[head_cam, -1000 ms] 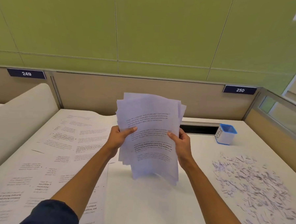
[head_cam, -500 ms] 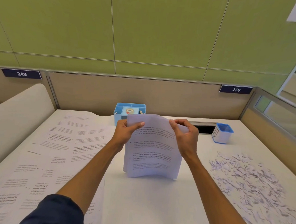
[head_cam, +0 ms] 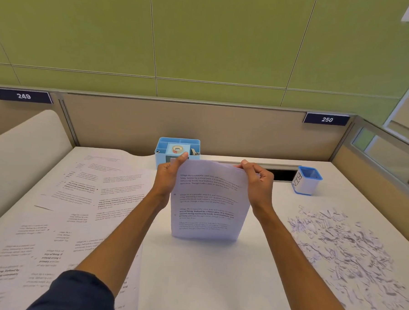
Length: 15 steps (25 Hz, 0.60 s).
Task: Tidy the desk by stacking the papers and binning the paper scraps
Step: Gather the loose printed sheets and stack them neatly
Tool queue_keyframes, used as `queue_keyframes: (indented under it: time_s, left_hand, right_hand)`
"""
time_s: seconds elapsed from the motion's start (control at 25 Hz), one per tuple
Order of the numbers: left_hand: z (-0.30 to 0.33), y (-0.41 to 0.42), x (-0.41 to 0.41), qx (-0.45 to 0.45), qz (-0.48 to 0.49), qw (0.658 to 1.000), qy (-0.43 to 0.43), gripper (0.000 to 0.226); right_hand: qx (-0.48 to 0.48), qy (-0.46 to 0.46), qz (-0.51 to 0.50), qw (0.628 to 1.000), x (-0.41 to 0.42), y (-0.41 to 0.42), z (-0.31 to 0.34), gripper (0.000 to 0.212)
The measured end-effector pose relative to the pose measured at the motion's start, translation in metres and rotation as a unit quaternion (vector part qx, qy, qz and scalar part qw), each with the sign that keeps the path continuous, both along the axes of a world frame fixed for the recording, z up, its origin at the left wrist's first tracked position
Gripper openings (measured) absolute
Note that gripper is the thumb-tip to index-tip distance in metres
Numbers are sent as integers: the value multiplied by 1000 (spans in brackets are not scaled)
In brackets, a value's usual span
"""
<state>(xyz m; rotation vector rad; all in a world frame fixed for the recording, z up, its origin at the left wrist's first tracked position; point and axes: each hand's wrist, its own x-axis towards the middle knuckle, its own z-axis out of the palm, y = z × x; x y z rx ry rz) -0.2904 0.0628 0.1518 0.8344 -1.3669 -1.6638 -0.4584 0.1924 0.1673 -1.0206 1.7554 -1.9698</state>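
The stack of papers (head_cam: pixel 208 202) now stands lower — both the left hand (head_cam: pixel 168 176) and right hand (head_cam: pixel 256 181) pinch its top, hiding the corners.

Both hands, left (head_cam: pixel 168 179) & right (head_cam: pixel 259 183), pinch the top corners of an upright sheaf of white printed pages (head_cam: pixel 208 202), bottom edge on the white desk (head_cam: pixel 204 273). Loose printed sheets (head_cam: pixel 65 206) at 9 o'clock; torn paper scraps (head_cam: pixel 343 252) at 3; small blue-rimmed bin (head_cam: pixel 306 181) at 1.
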Motion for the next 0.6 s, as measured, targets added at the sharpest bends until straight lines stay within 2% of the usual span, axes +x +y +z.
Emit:
queue_keyframes:
  time_s: [0.16, 0.2, 0.32, 0.44, 0.6]
  left_hand:
    - [-12, 5, 4, -20, -12, 998, -53, 47]
    - [-20, 7, 5, -28, -25, 996, -77, 46]
    - [-42, 20, 9, -33, -49, 993, -104, 42]
    - [-44, 27, 10, -25, -16, 996, -89, 40]
    - [-37, 28, 13, -40, 14, 995, -88, 42]
  right_hand:
    - [0, -10, 56, 998, 0, 4, -10, 66]
    - [12, -8, 63, 998, 0, 6, -17, 63]
    - [69, -1, 71, 995, 3, 11, -46, 31]
    - [84, -34, 52, 995, 10, 10, -58, 22]
    - [62, -11, 64, 996, 14, 10, -45, 20]
